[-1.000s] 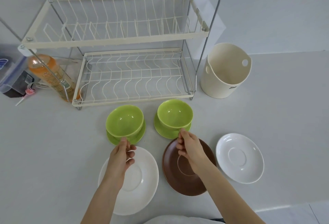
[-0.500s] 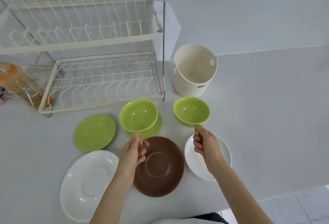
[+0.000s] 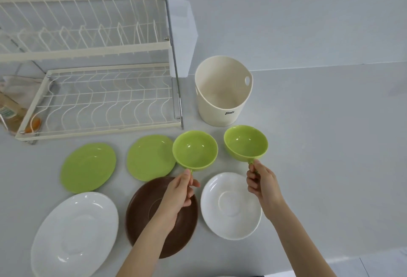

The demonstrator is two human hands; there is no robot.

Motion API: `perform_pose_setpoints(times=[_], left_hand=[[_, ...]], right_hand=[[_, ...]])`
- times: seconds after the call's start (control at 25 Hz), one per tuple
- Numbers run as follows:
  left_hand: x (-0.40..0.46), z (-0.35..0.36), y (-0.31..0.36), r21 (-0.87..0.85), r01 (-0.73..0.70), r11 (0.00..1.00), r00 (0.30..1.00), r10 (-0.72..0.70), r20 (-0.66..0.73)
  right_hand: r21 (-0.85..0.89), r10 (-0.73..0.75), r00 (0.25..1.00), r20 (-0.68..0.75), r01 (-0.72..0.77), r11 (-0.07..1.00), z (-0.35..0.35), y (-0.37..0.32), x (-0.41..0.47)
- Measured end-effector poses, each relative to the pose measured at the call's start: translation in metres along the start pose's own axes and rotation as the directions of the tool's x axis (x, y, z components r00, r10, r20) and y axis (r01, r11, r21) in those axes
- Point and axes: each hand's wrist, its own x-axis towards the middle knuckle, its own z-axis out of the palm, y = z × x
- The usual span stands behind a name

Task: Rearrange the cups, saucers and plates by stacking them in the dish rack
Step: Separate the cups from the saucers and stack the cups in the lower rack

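left hand (image 3: 176, 190) pinches the small handle of a green cup (image 3: 195, 150) between thumb and fingers, holding it upright above the counter (image 3: 330, 144); the cup overlaps the right edge of a green saucer (image 3: 149, 157). right hand (image 3: 263, 183) grips the handle of a second green cup (image 3: 245, 142) in the same pinch, cup upright, just in front of a cream bucket (image 3: 222, 98). both cups are round, glossy, bowl-shaped and hold nothing. below the left hand lies a brown saucer (image 3: 141, 210), matte, with a circular well, partly covered by the wrist. below the right hand lies a white saucer (image 3: 229, 208), glossy, also with a central well. a second green saucer (image 3: 88, 166) lies flat to the left, apart from the first. a larger white plate (image 3: 72, 235) lies at the near left. the bucket is smooth plastic, tapered, with an oval grip hole near its rim and a small dark logo; its interior shows nothing inside. the dish rack (image 3: 99, 100) stands at the far left, two tiers of cream-coated wire in a metal frame; both tiers hold no dishes. behind the rack, an orange-tinted bottle (image 3: 13, 111) lies partly hidden.
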Motion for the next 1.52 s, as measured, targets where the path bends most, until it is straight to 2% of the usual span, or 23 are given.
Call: perform_pose_setpoints(times=[0.12, 0.28, 0.44, 0.52, 0.64, 0.88, 1.04, 1.2, 1.36, 1.52], left_hand=[[0.005, 0.004, 0.001, 0.026, 0.015, 1.0, 1.0, -0.015, 0.001], [0.013, 0.006, 0.002, 0.125, 0.043, 0.991, 0.998, -0.049, 0.042], [0.023, 0.009, 0.001, 0.304, 0.043, 0.952, 0.995, -0.066, 0.068], [0.026, 0.009, 0.001, 0.338, 0.042, 0.94, 0.995, -0.07, 0.073], [0.027, 0.008, 0.002, 0.311, 0.045, 0.949, 0.993, -0.077, 0.091], [0.027, 0.013, 0.005, 0.305, 0.032, 0.952, 0.994, -0.062, 0.09], [0.028, 0.017, 0.006, 0.244, 0.053, 0.968, 0.99, -0.083, 0.115], [0.026, 0.017, 0.005, 0.165, 0.061, 0.984, 0.986, -0.085, 0.142], [0.022, 0.013, 0.003, 0.146, 0.048, 0.988, 0.987, -0.069, 0.143], [0.02, 0.009, 0.002, 0.144, 0.034, 0.989, 0.989, -0.054, 0.14]], right_hand=[[-0.016, 0.024, 0.999, 0.028, -0.023, 1.0, -0.007, -0.002, 0.007], [-0.129, 0.073, 0.995, 0.066, -0.064, 0.99, -0.009, -0.002, 0.012], [-0.276, 0.116, 0.993, 0.021, -0.106, 0.955, -0.01, 0.001, 0.012], [-0.301, 0.107, 0.994, -0.005, -0.103, 0.948, -0.008, 0.002, 0.011], [-0.283, 0.086, 0.996, -0.036, -0.093, 0.955, -0.004, 0.003, 0.009], [-0.125, -0.009, 0.996, -0.089, -0.003, 0.992, 0.004, -0.011, -0.003], [-0.092, -0.092, 0.996, -0.024, 0.089, 0.992, 0.005, -0.022, -0.018], [-0.033, -0.125, 0.985, 0.123, 0.13, 0.991, 0.017, -0.027, -0.025], [-0.067, -0.126, 0.965, 0.228, 0.145, 0.987, 0.04, -0.012, -0.024], [-0.103, -0.105, 0.959, 0.264, 0.136, 0.985, 0.054, 0.005, -0.022]])
